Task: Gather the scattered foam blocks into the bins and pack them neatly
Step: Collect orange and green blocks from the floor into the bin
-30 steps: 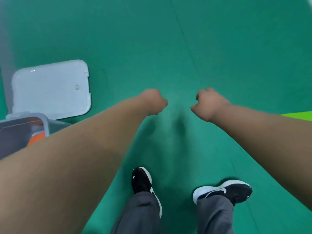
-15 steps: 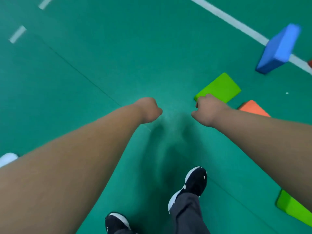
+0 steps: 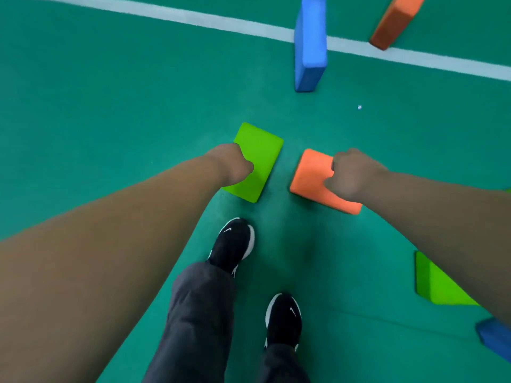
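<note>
Your left hand [image 3: 233,163] sits at centre frame, curled into a loose fist with nothing in it, and overlaps the near left part of a flat green foam block [image 3: 258,158] lying on the green floor [image 3: 110,106]. Whether the fist touches the block or hangs above it cannot be told from this view. Your right hand [image 3: 351,175] is likewise curled narrow and holds nothing; it overlaps the right side of a flat orange foam block [image 3: 309,175] just right of the green one. Contact there cannot be judged either. The two blocks lie near each other but apart, with a strip of floor between them.

In the upper centre of the frame a blue foam block [image 3: 309,45] stands upright on its end, crossing the white floor line [image 3: 193,17]. At the upper right a second orange block [image 3: 395,20] leans tilted, cut off by the frame edge. At the lower right a second green block [image 3: 437,286] lies partly hidden behind your right forearm, and a second blue block [image 3: 495,341] shows at the frame edge below it.

Your two black shoes [image 3: 235,244] and grey trouser legs [image 3: 199,313] occupy the lower centre. No bin appears in this view.
</note>
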Tool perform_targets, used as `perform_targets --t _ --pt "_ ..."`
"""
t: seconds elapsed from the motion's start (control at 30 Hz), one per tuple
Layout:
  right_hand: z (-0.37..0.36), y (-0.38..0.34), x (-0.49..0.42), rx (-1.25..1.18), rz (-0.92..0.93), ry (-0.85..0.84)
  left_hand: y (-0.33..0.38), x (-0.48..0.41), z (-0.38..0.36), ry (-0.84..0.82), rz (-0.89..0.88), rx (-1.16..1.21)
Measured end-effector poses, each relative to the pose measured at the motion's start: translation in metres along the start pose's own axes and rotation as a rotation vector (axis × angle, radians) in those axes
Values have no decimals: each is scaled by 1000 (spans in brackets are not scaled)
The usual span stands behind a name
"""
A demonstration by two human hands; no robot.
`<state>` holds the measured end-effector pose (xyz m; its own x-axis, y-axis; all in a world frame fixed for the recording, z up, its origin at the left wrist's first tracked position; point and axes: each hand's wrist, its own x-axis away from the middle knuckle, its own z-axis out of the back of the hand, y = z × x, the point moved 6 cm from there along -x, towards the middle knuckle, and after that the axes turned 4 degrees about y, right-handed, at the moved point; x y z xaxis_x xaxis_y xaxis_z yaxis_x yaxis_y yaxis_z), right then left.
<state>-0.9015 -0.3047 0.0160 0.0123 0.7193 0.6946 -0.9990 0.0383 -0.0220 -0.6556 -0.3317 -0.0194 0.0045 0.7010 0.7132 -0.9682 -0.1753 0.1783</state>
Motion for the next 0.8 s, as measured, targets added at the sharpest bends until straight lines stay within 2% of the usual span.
perform_targets --t 0.13,0.23,0.4,0.47,0.6,0.7,0.8 --pt "-35 45 -52 -77 -99 -5 20 -69 -39 -13 73 -57" --pt "-58 62 -93 -85 -129 14 21 -109 -64 -14 108 -185" --pt "-91 61 -150 -15 -123 -2 -13 -171 -95 -39 275 -316" --pt "-102 62 -164 -21 -164 -13 -34 -187 -107 -71 330 -281" --pt "-123 61 -176 -27 -201 -8 -55 -190 -108 -8 343 -167" --pt "-125 57 -170 66 -203 42 -57 -185 -108 -61 307 -75" --pt "-125 51 -158 90 -200 5 -60 -174 -107 -82 319 51"
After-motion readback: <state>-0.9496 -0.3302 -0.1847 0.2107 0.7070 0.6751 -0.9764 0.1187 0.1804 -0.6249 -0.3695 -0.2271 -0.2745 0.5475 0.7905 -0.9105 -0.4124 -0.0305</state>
